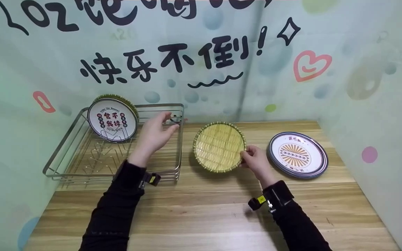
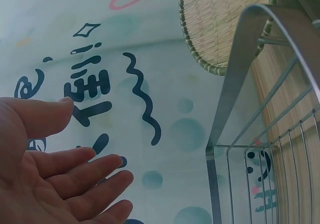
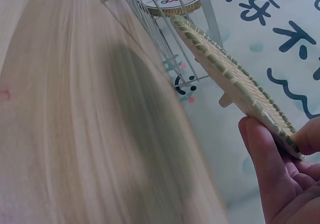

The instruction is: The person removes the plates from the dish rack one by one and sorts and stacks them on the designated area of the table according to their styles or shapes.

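A round woven bamboo tray (image 1: 219,147) with a green-stitched rim is held up above the table, tilted. My right hand (image 1: 255,163) pinches its right edge between thumb and fingers; the right wrist view shows the tray (image 3: 235,78) nearly edge-on, its shadow on the wood below. Over the right part of the wire dish rack (image 1: 180,150), my left hand (image 1: 154,136) hovers with fingers spread loosely and nothing in it. In the left wrist view that hand (image 2: 75,184) is palm-up beside the rack's metal rim (image 2: 235,78).
A white printed plate (image 1: 113,119) stands upright in the rack's back left, a woven tray (image 1: 133,107) behind it. Several white plates (image 1: 297,155) lie stacked at the right of the wooden table (image 1: 201,216). A printed backdrop (image 1: 215,97) rises behind.
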Motion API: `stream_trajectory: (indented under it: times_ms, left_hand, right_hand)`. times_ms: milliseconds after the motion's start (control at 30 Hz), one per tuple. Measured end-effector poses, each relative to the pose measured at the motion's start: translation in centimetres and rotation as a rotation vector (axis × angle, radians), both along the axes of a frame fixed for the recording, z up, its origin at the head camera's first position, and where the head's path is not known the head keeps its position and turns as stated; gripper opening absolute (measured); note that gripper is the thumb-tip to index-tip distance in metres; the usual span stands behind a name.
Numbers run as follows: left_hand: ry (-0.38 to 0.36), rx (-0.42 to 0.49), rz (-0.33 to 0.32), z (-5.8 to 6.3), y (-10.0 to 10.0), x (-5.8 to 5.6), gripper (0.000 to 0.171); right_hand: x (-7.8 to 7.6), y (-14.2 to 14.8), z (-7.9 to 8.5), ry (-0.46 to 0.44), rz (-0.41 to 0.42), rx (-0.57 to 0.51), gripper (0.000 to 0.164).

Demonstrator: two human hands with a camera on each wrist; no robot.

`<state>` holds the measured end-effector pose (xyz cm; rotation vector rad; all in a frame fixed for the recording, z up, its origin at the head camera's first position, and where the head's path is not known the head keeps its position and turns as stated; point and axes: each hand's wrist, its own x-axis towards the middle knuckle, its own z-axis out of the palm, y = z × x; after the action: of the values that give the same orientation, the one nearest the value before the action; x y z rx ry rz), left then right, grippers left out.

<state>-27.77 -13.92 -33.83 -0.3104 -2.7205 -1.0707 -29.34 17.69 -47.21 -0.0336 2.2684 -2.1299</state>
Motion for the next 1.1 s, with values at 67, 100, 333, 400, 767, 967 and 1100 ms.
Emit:
stream_trajectory:
  times_ms: [67,100,333,400,767,967,1100]
  left_hand:
    - [-0.004,0.000,-0.003,-0.1,-0.2,0.0,0.056]
    - [-0.006,-0.002,-0.005,-0.2,-0.3,0.1,0.056]
    - [-0.016,-0.038,0.002,-0.7,-0.6,0.2,0.058]
    - [-0.020,-0.042,0.006,-0.8,-0.7,0.2,0.058]
    - [-0.023,-0.048,-0.003,-1.2,-0.7,0.5,0.058]
    - [-0.012,-0.039,-0.011,-1.4,-0.6,0.5,0.057]
    - [-0.021,-0.033,-0.011,-1.6,-0.7,0.5,0.057]
  right_hand:
    - [0.0,0.1,-0.2,-0.019,0.004,0.004,0.018]
    - [-0.1,0.1,-0.2,-0.028,0.009,0.011,0.018]
    - [-0.2,0.5,-0.7,-0.097,0.025,0.052,0.018]
    - [-0.2,0.7,-0.8,-0.114,0.027,0.062,0.019]
    - [-0.4,1.1,-0.9,-0.165,0.076,0.137,0.023]
    - [-0.4,1.1,-0.9,-0.193,0.087,0.120,0.022]
    - [-0.5,1.0,-1.0,-0.187,0.096,0.095,0.022]
